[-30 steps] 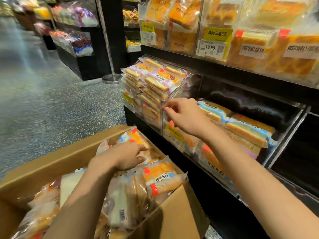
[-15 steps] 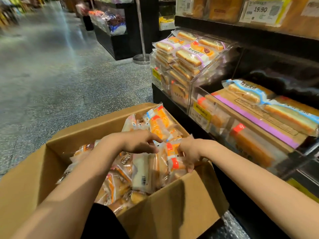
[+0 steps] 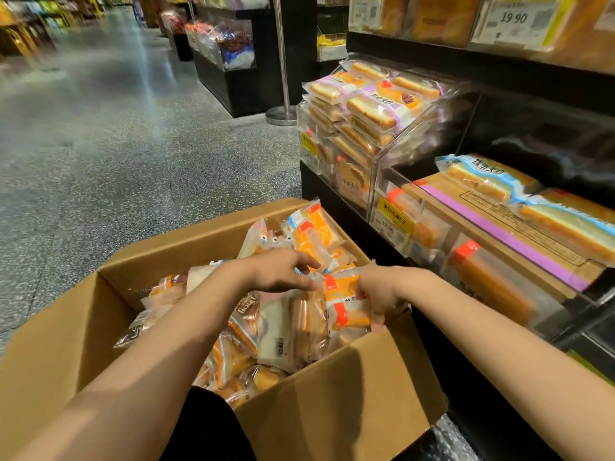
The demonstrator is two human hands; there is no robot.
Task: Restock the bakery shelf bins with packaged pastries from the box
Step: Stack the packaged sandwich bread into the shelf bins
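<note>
An open cardboard box (image 3: 336, 390) in front of me holds several packaged pastries. Inside it, at the right side, my right hand (image 3: 377, 292) grips an orange-and-red pastry packet (image 3: 346, 302). Over the middle of the box my left hand (image 3: 281, 272) hovers with loosely curled fingers touching the packets beside that one. To the right stand clear shelf bins: the far bin (image 3: 404, 134) is stacked high with purple-banded pastries, while the near bin (image 3: 429, 227) has orange packets and blue-banded pastries (image 3: 492, 181) on a cardboard sheet.
A black shelf unit (image 3: 332, 191) runs along the right, with a price tag (image 3: 394, 222) on the near bin's front. A metal pole with a round base (image 3: 281, 114) stands behind the far bin. Speckled floor (image 3: 116, 144) lies to the left and ahead.
My right hand left the shelf bin and came down into the box, where it took hold of an orange packet. My left hand stayed over the box, and the view shifted down.
</note>
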